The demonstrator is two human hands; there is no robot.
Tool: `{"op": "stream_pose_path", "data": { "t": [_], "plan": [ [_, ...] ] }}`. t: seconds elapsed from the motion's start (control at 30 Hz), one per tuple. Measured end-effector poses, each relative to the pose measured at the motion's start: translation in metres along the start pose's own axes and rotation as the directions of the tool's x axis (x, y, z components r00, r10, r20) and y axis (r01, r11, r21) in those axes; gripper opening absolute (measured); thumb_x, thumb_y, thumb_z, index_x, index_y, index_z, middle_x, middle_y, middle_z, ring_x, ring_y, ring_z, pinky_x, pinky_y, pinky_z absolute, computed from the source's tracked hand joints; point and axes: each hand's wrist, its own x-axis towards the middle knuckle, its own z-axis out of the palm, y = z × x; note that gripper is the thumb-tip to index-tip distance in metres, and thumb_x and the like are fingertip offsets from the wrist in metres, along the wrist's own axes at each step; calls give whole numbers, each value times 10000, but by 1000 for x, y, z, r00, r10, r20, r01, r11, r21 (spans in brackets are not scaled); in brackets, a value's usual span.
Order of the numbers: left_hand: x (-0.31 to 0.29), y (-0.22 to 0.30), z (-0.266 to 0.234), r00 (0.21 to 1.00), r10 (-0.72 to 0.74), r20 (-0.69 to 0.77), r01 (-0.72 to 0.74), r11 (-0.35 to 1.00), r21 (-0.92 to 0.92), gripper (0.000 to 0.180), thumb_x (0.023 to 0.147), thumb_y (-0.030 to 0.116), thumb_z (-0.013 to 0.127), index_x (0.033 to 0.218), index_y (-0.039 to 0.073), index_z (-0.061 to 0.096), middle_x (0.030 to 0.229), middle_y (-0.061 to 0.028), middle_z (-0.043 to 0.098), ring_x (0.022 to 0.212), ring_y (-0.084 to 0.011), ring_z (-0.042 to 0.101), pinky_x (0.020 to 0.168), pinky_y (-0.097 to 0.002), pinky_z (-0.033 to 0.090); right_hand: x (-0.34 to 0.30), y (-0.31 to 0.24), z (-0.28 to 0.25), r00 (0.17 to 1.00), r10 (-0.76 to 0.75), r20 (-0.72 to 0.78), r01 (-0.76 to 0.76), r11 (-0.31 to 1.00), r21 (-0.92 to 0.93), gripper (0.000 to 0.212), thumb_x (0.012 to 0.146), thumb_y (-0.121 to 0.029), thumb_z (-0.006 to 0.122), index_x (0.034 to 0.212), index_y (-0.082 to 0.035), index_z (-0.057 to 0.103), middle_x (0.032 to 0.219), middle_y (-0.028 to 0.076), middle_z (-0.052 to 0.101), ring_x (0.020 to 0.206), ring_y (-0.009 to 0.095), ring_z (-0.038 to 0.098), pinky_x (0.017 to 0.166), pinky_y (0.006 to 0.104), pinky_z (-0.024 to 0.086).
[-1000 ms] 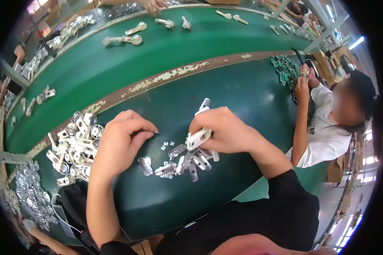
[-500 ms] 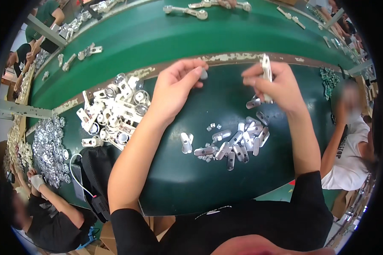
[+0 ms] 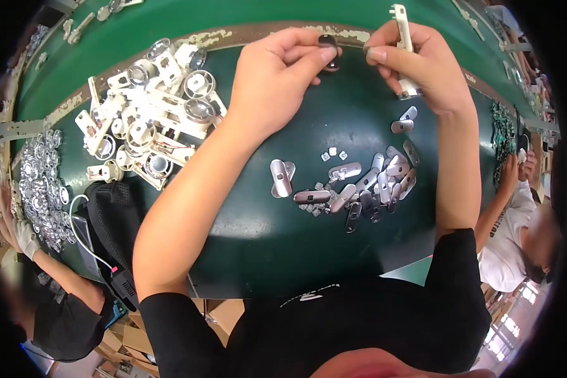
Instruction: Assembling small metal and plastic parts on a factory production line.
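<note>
Looking freshly flipped, glossy black oval piece (image 3: 327, 41) pinched in left hand (image 3: 272, 80); right hand (image 3: 429, 67) grips long white plastic part (image 3: 402, 26)

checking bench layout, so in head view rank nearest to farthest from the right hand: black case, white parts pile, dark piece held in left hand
1. Dark piece, left of the right hand, held in the left hand
2. White parts pile, farther left
3. Black case, lower left
</note>
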Motion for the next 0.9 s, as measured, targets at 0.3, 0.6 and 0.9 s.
{"op": "stream_pose_path", "data": {
  "t": [0.3, 0.6, 0.9],
  "plan": [
    [-2, -1, 4, 999, -32, 33, 31, 999, 12, 261, 1023, 102, 680, 1230, -56, 664, 1132, -128, 780, 968, -142, 744, 778, -250, 577, -2, -5, -2, 997, 67, -33, -68, 997, -36, 216, 944, -161, 745, 1061, 17, 708, 861, 61, 710, 654, 73, 636, 487, 205, 465],
    [4, -5, 1, 1000, 4, 23, -5, 999, 47, 235, 986, 77, 720, 1186, -31, 660, 1047, -76, 779, 925, -90, 691, 814, -231, 557, -19, -32, 29, 979, -85, -187, 0, 911, -413, 166, 937, -137, 734, 1034, -3, 745, 876, 32, 749, 658, 48, 618, 544, 203, 447],
    [7, -10, -5, 996, 72, 51, -70, 997, -44, 268, 978, 52, 711, 1226, -50, 698, 1100, -84, 762, 968, -108, 698, 861, -240, 549, -14, -29, 45, 913, -407, 6, 276, 608, -745, 193, 797, -44, 691, 985, -1, 705, 793, 190, 685, 680, 375, 646, 624, 392, 515]
  ]
}}
